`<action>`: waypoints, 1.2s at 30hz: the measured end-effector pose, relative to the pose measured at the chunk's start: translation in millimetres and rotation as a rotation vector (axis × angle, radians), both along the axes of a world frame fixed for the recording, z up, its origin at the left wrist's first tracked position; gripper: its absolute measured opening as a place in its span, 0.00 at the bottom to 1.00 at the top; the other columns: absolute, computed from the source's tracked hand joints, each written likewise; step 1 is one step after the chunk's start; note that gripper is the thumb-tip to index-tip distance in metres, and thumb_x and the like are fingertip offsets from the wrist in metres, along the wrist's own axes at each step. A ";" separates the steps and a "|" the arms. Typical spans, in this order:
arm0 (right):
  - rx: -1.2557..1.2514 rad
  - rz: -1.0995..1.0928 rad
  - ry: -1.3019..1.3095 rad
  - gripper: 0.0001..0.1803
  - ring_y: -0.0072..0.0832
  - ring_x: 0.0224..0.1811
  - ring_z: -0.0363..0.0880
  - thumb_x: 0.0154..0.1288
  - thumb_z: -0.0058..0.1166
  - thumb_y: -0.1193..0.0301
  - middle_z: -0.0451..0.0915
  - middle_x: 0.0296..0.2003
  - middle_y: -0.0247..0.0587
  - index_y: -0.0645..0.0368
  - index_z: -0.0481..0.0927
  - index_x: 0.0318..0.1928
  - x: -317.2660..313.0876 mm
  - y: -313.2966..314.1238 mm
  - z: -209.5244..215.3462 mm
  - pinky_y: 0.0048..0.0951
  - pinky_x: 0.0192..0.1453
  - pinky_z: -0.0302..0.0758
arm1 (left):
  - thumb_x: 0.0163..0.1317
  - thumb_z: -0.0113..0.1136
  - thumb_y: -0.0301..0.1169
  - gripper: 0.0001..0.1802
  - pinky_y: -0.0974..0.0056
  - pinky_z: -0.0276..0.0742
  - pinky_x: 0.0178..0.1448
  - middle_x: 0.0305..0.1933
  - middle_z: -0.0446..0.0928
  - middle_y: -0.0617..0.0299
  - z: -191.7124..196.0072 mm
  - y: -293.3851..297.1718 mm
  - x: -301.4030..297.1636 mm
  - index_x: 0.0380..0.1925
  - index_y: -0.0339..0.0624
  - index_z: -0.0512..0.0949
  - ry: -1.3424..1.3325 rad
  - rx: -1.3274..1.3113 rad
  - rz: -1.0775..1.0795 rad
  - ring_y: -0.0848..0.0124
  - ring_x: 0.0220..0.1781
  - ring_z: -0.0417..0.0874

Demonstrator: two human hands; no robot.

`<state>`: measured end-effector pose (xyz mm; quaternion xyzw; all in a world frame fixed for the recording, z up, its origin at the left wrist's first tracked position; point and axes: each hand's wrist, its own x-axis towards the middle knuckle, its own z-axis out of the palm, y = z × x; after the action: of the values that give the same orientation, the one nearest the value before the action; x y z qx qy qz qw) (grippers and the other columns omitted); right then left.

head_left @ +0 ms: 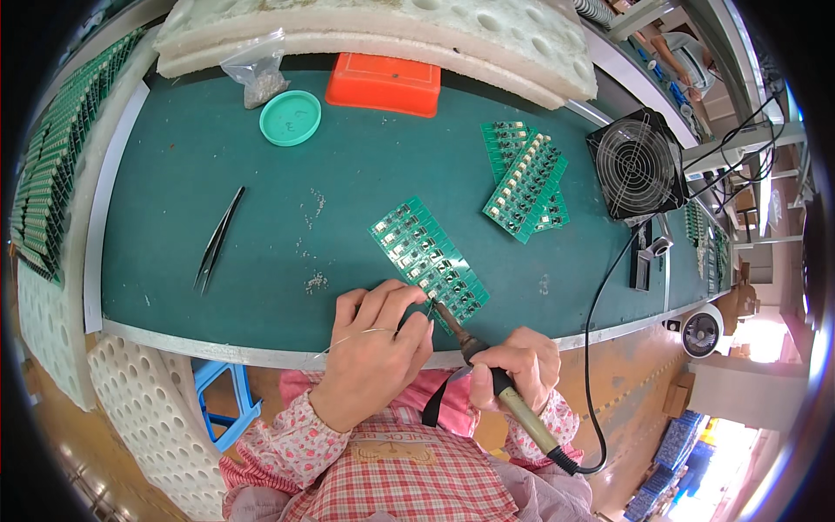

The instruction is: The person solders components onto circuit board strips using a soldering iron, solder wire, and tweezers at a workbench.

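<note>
A green circuit board panel [416, 233] with rows of small parts lies slanted on the green mat, near the table's front edge. My right hand [524, 364] is wrapped round a soldering iron [529, 422]; its tip meets the lower part of the panel. From the left, my left hand [376, 352] reaches over the panel's near corner, fingers pinched on a thin solder wire [364, 331] that trails back across the hand. The wire's end is close to the iron's tip; whether they touch I cannot tell.
Tweezers [219, 239] lie at the left, near scattered tiny parts [316, 283]. Behind are a teal lid [290, 118], a bag of small parts [263, 85] and a red tray [384, 83]. More panels [525, 187] overlap at right, beside a fan [636, 163]. The iron's cord [591, 348] curves at right.
</note>
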<state>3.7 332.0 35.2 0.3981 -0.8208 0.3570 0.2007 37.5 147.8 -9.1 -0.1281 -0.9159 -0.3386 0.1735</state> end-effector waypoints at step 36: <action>-0.092 -0.049 -0.089 0.10 0.29 0.14 0.73 0.54 0.64 0.79 0.77 0.19 0.32 0.60 0.75 0.35 -4.5 -5.2 -5.4 0.31 0.18 0.69 | 0.53 0.66 0.24 0.08 0.54 0.70 0.50 0.48 0.78 0.59 0.8 -11.5 -12.0 0.24 0.38 0.74 -0.005 0.076 -0.011 0.59 0.49 0.80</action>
<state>-0.8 326.8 29.8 0.3519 -0.8211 0.4069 0.1906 25.5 136.3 -8.3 -0.1256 -0.9020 -0.3747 0.1739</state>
